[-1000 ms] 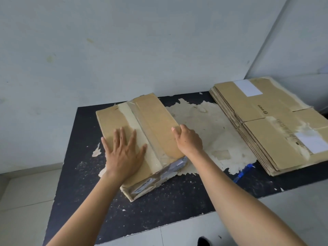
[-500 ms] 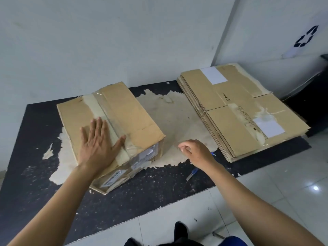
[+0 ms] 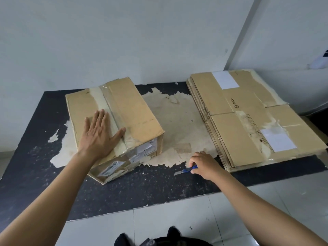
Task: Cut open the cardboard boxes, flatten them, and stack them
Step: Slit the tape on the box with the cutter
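Note:
A taped, closed cardboard box [image 3: 131, 110] lies on the dark mat [image 3: 35, 157] at centre left. My left hand [image 3: 99, 134] rests flat on its top, fingers straight and spread over the tape strip. To the right of the box, my right hand [image 3: 204, 164] curls its fingers round the blue handle of a utility knife [image 3: 185, 170] lying on the mat, its blade pointing left. A stack of flattened cardboard boxes [image 3: 248, 121] sits at the right end of the mat.
The mat's dark surface is peeled away in the middle, showing a beige patch [image 3: 177, 125]. White walls stand behind and meet in a corner at the right. Tiled floor [image 3: 177, 219] runs along the mat's near edge, with my dark shoes at the bottom.
My right hand left the box top, moved right and down to the mat, and closed on the blue knife. My left hand stayed flat on the box.

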